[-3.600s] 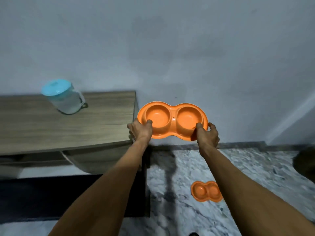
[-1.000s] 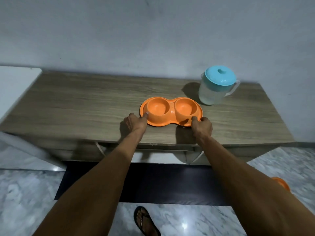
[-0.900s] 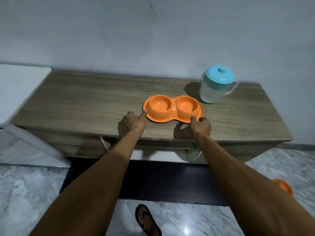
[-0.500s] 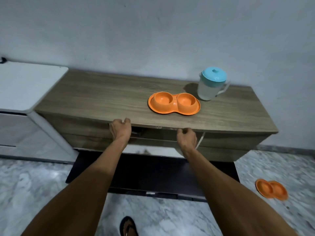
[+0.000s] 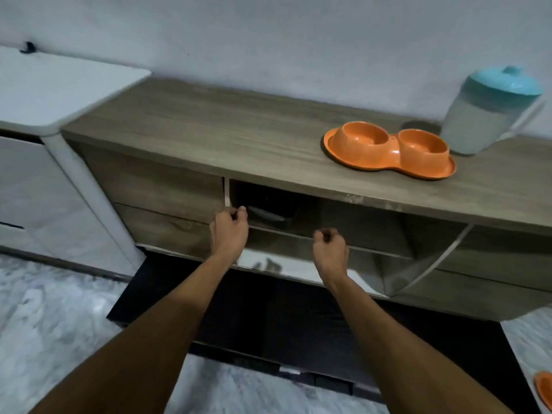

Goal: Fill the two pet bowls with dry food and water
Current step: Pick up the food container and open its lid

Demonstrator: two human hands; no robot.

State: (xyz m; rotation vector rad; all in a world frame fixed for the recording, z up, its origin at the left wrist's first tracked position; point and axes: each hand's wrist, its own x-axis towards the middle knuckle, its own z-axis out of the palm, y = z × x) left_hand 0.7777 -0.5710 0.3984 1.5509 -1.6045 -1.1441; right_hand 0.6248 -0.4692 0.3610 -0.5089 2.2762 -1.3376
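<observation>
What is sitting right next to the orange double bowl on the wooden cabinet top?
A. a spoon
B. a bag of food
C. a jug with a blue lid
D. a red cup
C: a pale jug with a blue lid stands just to the right of the orange double bowl on the wooden cabinet top.

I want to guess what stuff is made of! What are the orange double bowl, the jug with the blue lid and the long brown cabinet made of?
Orange double bowl: looks like moulded plastic, one even colour, smooth with a soft shine.
Jug: probably plastic, a cloudy see-through body under a solid turquoise lid.
Cabinet: wood-look board, matte grey-brown with grain streaks; a chipped pale front edge hints at laminate, but I can't be sure.
</observation>
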